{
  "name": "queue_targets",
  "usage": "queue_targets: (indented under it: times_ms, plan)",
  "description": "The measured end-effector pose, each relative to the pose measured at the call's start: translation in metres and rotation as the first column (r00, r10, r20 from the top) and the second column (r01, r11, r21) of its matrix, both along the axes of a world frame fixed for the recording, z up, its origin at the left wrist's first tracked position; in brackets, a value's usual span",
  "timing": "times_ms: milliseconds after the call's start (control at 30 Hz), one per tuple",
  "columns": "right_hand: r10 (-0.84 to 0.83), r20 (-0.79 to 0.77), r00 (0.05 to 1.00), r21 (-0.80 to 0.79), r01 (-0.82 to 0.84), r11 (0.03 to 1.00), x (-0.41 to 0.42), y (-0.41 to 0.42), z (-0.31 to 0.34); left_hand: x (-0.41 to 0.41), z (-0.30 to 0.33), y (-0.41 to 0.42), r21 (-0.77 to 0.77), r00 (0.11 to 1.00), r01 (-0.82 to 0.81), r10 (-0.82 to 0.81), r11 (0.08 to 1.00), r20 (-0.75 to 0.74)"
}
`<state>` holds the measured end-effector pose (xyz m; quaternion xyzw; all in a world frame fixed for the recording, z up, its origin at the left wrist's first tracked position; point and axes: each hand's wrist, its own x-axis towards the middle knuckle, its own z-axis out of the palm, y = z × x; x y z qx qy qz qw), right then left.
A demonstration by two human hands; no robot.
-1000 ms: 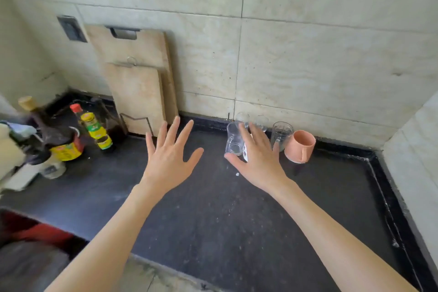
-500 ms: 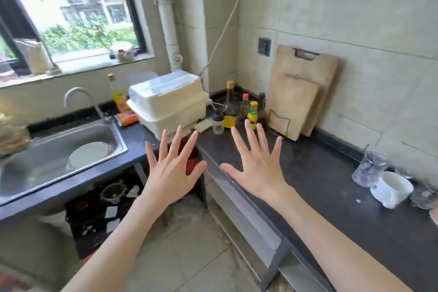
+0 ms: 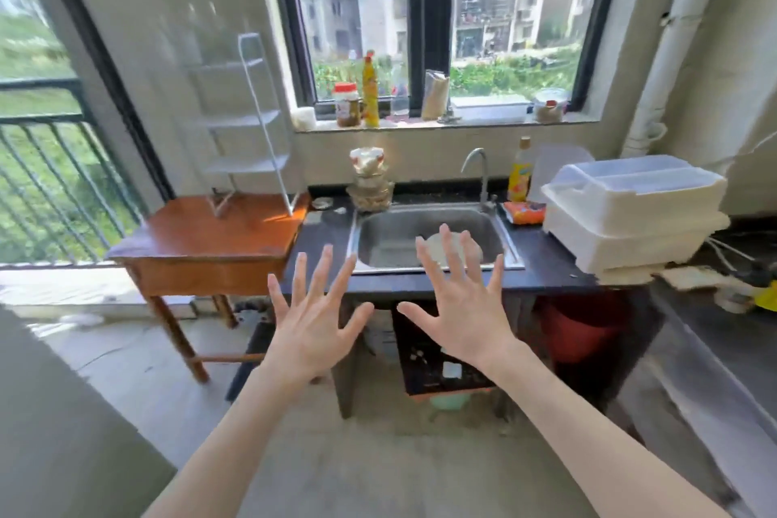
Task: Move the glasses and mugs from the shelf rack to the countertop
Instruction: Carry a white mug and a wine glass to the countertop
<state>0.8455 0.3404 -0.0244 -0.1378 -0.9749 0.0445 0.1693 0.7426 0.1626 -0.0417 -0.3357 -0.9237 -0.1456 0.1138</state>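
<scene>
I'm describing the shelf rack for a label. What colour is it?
White, a thin wire frame standing on the wooden table; head view, somewhat blurred.

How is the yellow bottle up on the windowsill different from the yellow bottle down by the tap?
The windowsill bottle is slim with a red top; the bottle by the tap is wider, with a pale cap and an orange label. The first stands on the sill before the glass, the second on the dark counter behind the sink. Both stand upright.

White shelf rack, reddish-brown wooden table, steel-grey sink.
</scene>
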Motion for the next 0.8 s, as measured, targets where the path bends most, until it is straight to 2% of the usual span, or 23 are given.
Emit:
queue_targets:
  times_ms: [167,333,467,800]
  plan:
    - [0.162,0.006,0.987,0.005,-0.162,0.987,-0.105,-0.089,0.008,-0.076,0.01,-0.1,0.02,0.984,-0.173,0.173,0.985,-0.029]
    - [0.262,-0.004,0.965,0.037,-0.262,0.964,-0.19,-0.133,0.018,-0.136,0.016,-0.151,0.03,0.959,-0.284,0.284,0.958,-0.016]
    - [0.315,-0.013,0.949,0.055,-0.314,0.948,-0.254,-0.146,0.022,-0.189,0.015,-0.167,0.061,0.95,-0.312,0.309,0.948,0.053]
    - [0.343,-0.114,0.932,0.064,-0.338,0.939,-0.461,-0.129,0.053,-0.387,0.038,-0.158,0.095,0.943,-0.334,0.332,0.938,0.036]
